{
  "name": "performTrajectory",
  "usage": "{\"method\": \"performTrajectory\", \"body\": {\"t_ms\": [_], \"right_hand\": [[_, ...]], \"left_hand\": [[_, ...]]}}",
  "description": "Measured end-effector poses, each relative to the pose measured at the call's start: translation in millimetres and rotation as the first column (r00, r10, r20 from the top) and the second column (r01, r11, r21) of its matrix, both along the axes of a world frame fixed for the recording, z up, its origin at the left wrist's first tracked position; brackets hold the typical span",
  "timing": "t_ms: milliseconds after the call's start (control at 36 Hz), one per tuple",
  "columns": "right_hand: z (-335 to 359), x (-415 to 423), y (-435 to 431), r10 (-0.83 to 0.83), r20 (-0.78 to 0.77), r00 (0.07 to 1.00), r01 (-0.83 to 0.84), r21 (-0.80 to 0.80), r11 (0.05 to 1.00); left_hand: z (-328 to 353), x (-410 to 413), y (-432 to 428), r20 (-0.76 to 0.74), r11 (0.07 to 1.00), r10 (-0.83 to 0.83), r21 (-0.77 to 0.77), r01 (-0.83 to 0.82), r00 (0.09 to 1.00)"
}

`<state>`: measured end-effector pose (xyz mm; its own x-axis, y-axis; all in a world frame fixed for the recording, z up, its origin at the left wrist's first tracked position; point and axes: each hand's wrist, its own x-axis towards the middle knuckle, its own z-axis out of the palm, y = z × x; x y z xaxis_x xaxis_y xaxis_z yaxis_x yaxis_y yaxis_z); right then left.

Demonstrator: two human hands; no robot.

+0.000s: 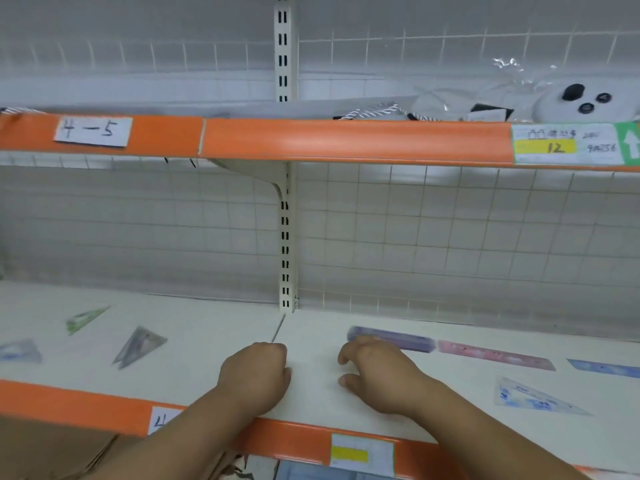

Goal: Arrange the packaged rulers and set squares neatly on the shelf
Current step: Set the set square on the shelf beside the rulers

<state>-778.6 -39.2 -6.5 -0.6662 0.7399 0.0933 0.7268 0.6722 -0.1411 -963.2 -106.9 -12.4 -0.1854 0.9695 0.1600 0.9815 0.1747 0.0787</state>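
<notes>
A: Left hand [256, 375]: clenched, knuckles up, empty, forearm across the shelf [207, 348] front edge. Green set square [85, 318] and grey set square [138, 346] lie flat, well left of it.
B: Right hand [377, 372]?
A: Loosely curled, palm down, gripping nothing. Knuckles overlap the purple ruler [398, 339] end; contact unclear. Pink ruler [495, 355] lies just right of it.

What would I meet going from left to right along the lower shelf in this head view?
Blue-grey set square packet → green set square packet → grey set square packet → left hand → purple ruler packet → pink ruler packet → blue ruler packet.
</notes>
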Motion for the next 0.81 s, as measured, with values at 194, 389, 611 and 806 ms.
{"method": "performTrajectory", "body": {"t_ms": [194,389,611,806], "right_hand": [[2.5,-100.4,-28.4,0.053,-0.017,0.998,-0.053,0.019,0.998],[-1.0,-213.2,-67.2,0.099,-0.052,0.994,-0.098,0.014,0.995],[-11.2,-315.0,-106.2,0.157,-0.077,0.985,-0.16,-0.027,0.987],[-14.0,-375.2,-105.3,0.201,-0.071,0.977,-0.204,-0.036,0.978]], "left_hand": [[3.5,-98.2,-34.7,-0.018,0.999,0.033,0.0,-0.033,0.999],[4.7,-210.7,-87.9,-0.015,0.994,0.104,-0.026,-0.104,0.994],[-0.6,-313.0,-141.0,-0.017,0.98,0.192,-0.043,-0.192,0.981],[-6.4,-367.8,-151.9,0.024,0.963,0.268,-0.036,-0.267,0.963]]}}
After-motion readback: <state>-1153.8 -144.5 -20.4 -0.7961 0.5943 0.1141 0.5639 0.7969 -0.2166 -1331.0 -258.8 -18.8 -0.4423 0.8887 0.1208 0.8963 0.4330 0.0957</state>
